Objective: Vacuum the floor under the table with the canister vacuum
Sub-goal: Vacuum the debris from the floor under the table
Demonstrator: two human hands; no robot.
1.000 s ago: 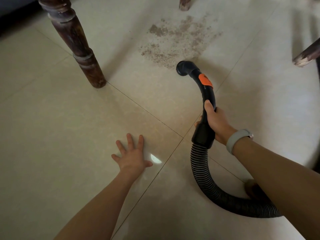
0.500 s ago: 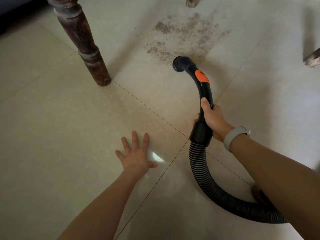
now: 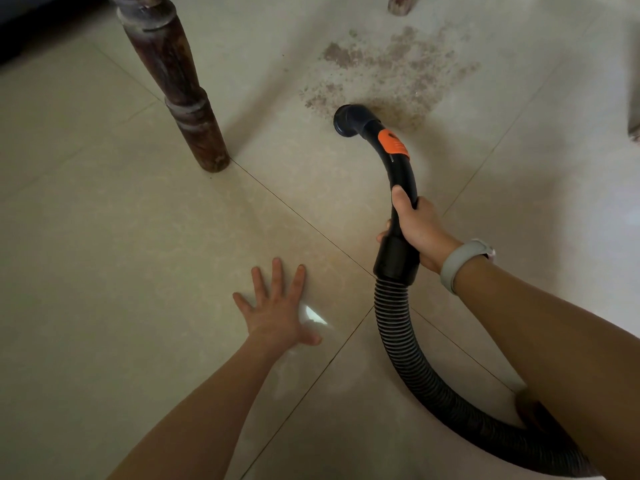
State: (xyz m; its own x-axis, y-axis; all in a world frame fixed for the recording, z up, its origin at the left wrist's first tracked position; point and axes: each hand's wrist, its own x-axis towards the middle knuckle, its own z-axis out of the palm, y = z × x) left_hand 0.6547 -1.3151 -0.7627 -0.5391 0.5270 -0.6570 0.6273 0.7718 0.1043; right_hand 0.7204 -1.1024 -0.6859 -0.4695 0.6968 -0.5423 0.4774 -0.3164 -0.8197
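Observation:
My right hand (image 3: 415, 226) grips the curved black vacuum handle (image 3: 398, 168), which carries an orange tab. Its open round nozzle end (image 3: 348, 121) hovers at the near edge of a patch of brown dirt (image 3: 391, 64) scattered on the pale floor tiles. A ribbed black hose (image 3: 415, 368) runs from the handle down and right, passing under my right forearm. My left hand (image 3: 277, 306) lies flat on the tile with its fingers spread, left of the hose. The canister itself is out of view.
A dark turned wooden table leg (image 3: 176, 88) stands at the upper left. Another leg foot (image 3: 400, 3) shows at the top edge, and one more leg (image 3: 633, 126) at the right edge. Pale tile floor (image 3: 104, 271) stretches to the left.
My right hand has pushed the handle forward, so the nozzle now reaches the near edge of the dirt patch. My left hand has stayed flat on the tile.

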